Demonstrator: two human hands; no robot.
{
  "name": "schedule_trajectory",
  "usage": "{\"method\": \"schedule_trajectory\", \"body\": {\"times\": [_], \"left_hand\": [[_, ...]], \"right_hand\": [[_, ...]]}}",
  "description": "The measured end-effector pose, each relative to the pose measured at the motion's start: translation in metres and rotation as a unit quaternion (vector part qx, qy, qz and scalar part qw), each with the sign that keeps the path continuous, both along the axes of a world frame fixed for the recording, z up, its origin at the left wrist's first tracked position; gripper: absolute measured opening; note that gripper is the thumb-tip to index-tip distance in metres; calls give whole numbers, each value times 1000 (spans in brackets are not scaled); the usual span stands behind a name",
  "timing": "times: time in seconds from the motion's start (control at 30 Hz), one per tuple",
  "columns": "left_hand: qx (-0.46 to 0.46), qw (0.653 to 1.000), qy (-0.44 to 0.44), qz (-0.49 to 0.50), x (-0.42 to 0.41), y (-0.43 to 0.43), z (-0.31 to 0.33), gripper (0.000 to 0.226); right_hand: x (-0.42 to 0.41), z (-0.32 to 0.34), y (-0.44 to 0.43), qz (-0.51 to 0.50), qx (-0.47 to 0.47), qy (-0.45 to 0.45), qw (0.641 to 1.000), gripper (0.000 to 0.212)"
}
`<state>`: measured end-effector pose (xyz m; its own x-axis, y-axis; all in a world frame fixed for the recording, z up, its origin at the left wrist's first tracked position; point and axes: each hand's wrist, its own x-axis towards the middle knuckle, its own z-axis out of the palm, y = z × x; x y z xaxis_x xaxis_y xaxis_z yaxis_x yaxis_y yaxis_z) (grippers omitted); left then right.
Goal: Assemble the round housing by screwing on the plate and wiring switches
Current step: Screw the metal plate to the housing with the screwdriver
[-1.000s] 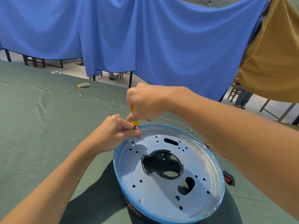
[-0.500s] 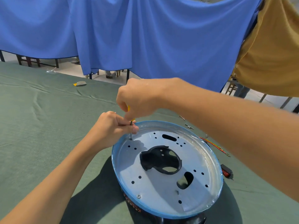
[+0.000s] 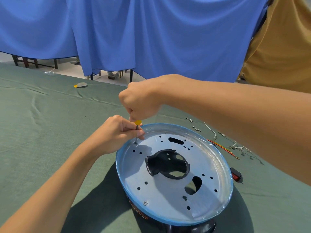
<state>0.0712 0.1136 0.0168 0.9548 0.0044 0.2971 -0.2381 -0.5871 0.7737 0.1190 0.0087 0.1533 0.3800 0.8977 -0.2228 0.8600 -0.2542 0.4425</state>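
Observation:
The round housing, blue-rimmed over a black base, sits on the green cloth with a silver perforated plate inside it. My right hand grips the yellow-handled screwdriver from above, its tip standing in a hole at the plate's far left edge. My left hand pinches the screwdriver's shaft just above the plate. One screw is seated near the plate's front edge. A red and black rocker switch lies right of the housing, with loose wires behind it.
Small metal fasteners lie on the cloth beyond the housing. A grey and yellow scrap rests far left. Blue drapes hang behind the table, and a tan cloth hangs at right.
Both hands stay on the screwdriver at the same hole. The view has shifted slightly. More of the wires at right now show.

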Motion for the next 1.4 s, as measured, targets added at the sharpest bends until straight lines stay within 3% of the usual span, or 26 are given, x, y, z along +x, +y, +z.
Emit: {"method": "schedule_trajectory", "body": {"times": [0.2,0.33,0.4,0.47,0.6,0.7,0.77,0.93,1.13,1.3,1.4], "left_hand": [[1,998,-35,50,-1,-5,-6,12],[-25,990,-88,109,-4,-12,-8,6],[-28,990,-81,111,-3,-13,-7,15],[-15,991,-82,107,-3,-14,-5,16],[26,990,-85,109,-3,-11,-3,8],[14,994,-64,91,-4,-5,-3,7],[10,995,-56,81,-6,-4,-3,9],[-10,997,-35,71,-6,-3,-3,11],[-7,995,-39,96,-1,-10,-1,4],[13,995,-23,93,-1,-7,0,10],[26,995,-23,93,0,-7,-1,11]], "right_hand": [[-2,-1,10,-137,-11,42,990,29],[3,2,7,-288,1,153,945,35],[5,2,-3,-305,29,194,932,34],[4,0,-13,-282,53,198,937,33],[2,4,-16,-136,72,54,987,35],[-1,11,-11,-71,44,66,994,12],[-1,10,-8,-45,30,48,997,10],[2,-1,1,-77,59,57,994,36],[6,-4,1,-160,73,92,980,37],[0,15,-2,-58,-6,22,998,18],[-1,15,0,-10,-47,-7,999,18]]}}
